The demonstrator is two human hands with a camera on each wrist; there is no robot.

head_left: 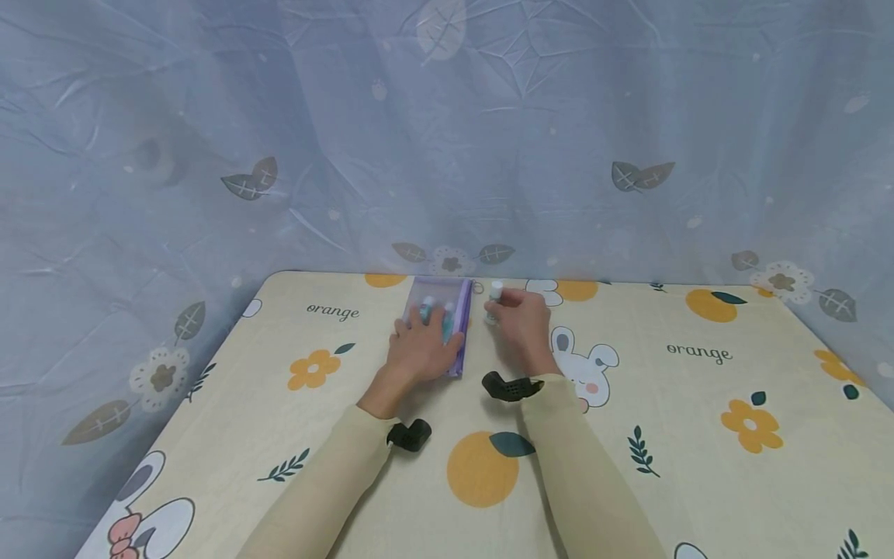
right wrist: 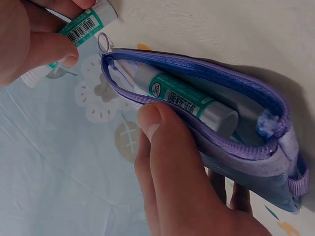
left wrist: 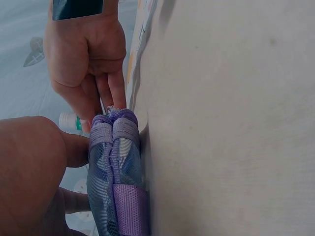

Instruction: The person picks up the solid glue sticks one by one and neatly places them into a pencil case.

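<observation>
A purple mesh zip pouch (head_left: pixel 464 310) lies at the far edge of the table, and my left hand (head_left: pixel 419 349) rests on its upper face with fingers spread. In the right wrist view the pouch's zipped mouth (right wrist: pixel 197 64) gapes. Inside lies a glue stick (right wrist: pixel 182 98) with a green label and barcode; teal shapes also show through the mesh in the head view. Just right of the pouch my right hand (head_left: pixel 524 322) pinches another white-and-green glue stick (right wrist: pixel 83 27) between thumb and fingers. That stick is outside the pouch, apart from it.
A cream cloth (head_left: pixel 601 481) printed with oranges, flowers and rabbits covers the table. Behind it hangs a pale blue patterned curtain (head_left: pixel 447 155), close to the table's far edge. A ring-shaped zip pull (right wrist: pixel 103 44) sticks out from the pouch's end.
</observation>
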